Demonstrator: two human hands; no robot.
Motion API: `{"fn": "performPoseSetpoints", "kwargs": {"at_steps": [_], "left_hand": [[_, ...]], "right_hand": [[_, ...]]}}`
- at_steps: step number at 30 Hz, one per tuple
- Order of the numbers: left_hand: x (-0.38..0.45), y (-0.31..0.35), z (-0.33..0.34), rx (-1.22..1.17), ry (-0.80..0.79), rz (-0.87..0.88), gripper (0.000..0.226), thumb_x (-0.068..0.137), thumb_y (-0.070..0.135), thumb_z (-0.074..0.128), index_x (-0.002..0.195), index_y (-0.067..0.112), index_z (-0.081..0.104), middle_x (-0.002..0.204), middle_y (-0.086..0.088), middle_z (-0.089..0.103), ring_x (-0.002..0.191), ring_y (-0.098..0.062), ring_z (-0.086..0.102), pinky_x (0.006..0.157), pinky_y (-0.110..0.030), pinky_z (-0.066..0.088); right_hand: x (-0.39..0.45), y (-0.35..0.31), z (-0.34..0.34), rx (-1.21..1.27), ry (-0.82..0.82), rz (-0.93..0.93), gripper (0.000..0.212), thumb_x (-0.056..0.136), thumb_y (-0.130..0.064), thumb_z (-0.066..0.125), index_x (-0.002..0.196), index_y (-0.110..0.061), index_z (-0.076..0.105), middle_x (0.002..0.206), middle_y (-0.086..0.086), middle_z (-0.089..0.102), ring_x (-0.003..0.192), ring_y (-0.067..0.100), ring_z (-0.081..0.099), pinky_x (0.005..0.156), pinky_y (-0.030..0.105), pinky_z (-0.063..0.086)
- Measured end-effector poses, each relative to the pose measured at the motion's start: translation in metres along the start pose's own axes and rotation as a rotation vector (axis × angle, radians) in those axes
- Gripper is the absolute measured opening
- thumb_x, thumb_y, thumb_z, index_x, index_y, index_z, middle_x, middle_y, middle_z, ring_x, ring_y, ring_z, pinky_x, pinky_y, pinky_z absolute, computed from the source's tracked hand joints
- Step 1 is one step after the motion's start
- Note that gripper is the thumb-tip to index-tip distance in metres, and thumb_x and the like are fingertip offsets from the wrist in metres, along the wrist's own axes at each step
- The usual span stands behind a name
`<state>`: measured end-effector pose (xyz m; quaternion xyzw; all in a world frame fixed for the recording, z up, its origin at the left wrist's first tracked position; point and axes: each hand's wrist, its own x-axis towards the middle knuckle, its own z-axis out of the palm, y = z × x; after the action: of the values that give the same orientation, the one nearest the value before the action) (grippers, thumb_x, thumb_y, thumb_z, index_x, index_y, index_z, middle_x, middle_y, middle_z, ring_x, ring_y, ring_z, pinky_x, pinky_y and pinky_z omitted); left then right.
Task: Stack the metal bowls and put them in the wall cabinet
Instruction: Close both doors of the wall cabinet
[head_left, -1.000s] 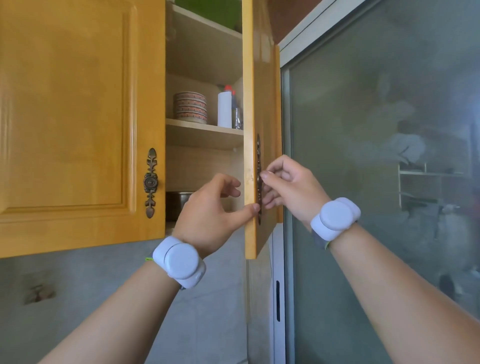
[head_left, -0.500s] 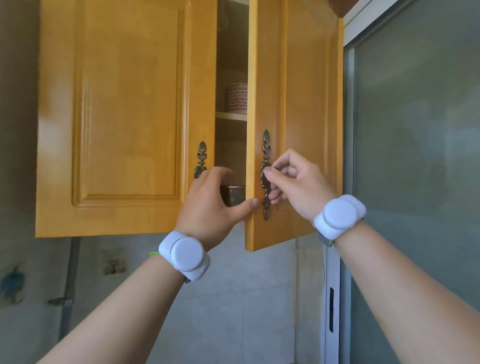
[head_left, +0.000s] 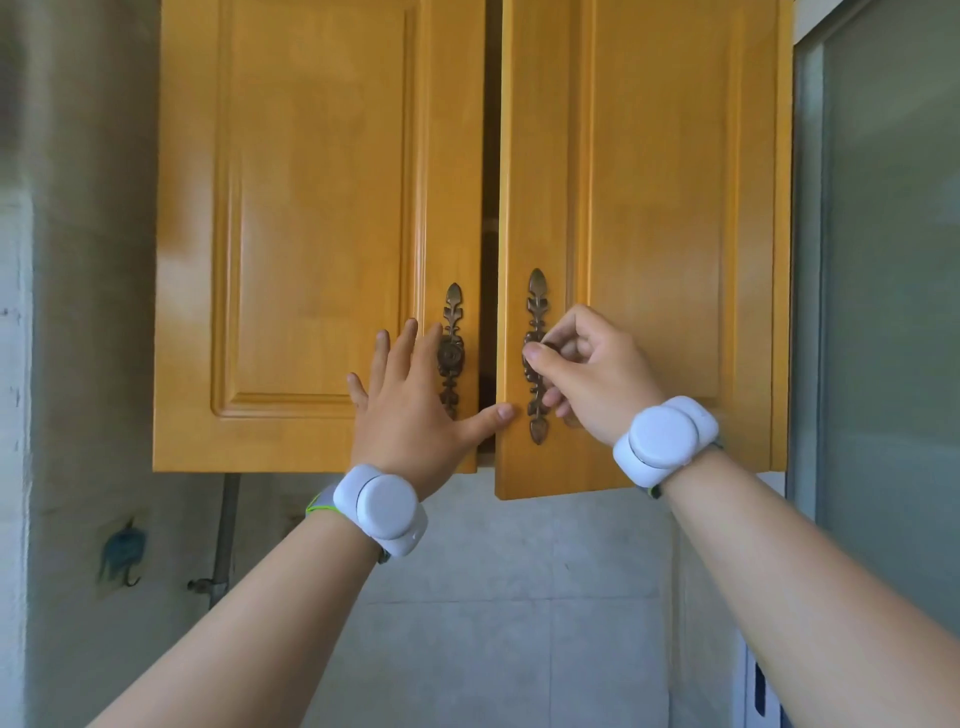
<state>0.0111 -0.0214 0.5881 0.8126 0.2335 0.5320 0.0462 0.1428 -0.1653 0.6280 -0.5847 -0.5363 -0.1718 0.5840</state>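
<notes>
From the head camera, the wall cabinet (head_left: 322, 234) hung right in front of the person. Its left door was shut flat. Its right door (head_left: 644, 234) was almost shut, with only a thin dark gap between the two doors.

The right hand (head_left: 587, 374) was up at the right handle (head_left: 537, 358). Its fingers (head_left: 535, 356) were pinching that handle, thumb on the front and the others curled behind. The left hand (head_left: 410, 405) lay on the left door with its fingers spread wide and holding nothing. Its thumb (head_left: 493, 415) reached across and touched the edge of the right door, just beside the left handle (head_left: 451, 353).

The metal bowls could not be seen. My guess was that they were already inside, behind the doors.

The step looked like closing the door. To do it well, the thumb should slide off the edge first, so it would not get pinched in the gap. Then the right hand should push slowly until the door sat flat like the other one.

There was little room at the gap. Below the cabinet the tiled wall (head_left: 493, 597) was open, so the arms could drop down freely. A glass panel (head_left: 883, 312) stood close on the right.
</notes>
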Motion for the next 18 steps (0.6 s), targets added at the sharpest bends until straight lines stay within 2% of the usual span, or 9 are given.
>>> {"fn": "performPoseSetpoints", "kwargs": {"at_steps": [4, 11, 18], "left_hand": [[0.006, -0.007, 0.006, 0.065, 0.008, -0.011, 0.122, 0.065, 0.093, 0.047, 0.165, 0.030, 0.016, 0.177, 0.000, 0.004, 0.162, -0.027, -0.009, 0.124, -0.069, 0.002], [0.017, -0.017, 0.021, 0.181, 0.056, -0.010, 0.117, 0.071, 0.090, 0.052, 0.164, 0.032, 0.012, 0.177, 0.001, -0.004, 0.161, -0.029, -0.013, 0.124, -0.069, 0.002], [0.023, -0.024, 0.036, 0.207, 0.096, -0.005, 0.113, 0.078, 0.081, 0.059, 0.166, 0.032, 0.006, 0.176, 0.007, -0.009, 0.161, -0.031, -0.016, 0.124, -0.069, 0.002]], "right_hand": [[0.008, 0.008, 0.010, 0.004, -0.011, 0.004, 0.018, 0.093, -0.033, 0.070, 0.087, -0.020, 0.059, 0.075, 0.000, 0.071, 0.054, 0.014, 0.071, 0.045, 0.022, 0.054], [0.023, 0.024, 0.027, -0.069, 0.001, -0.008, 0.018, 0.093, -0.036, 0.068, 0.086, -0.023, 0.058, 0.076, 0.003, 0.070, 0.054, 0.013, 0.070, 0.052, 0.034, 0.058], [0.033, 0.033, 0.038, -0.079, 0.013, -0.003, 0.021, 0.092, -0.033, 0.070, 0.088, -0.015, 0.059, 0.074, 0.009, 0.069, 0.057, 0.020, 0.070, 0.058, 0.044, 0.061]]}}
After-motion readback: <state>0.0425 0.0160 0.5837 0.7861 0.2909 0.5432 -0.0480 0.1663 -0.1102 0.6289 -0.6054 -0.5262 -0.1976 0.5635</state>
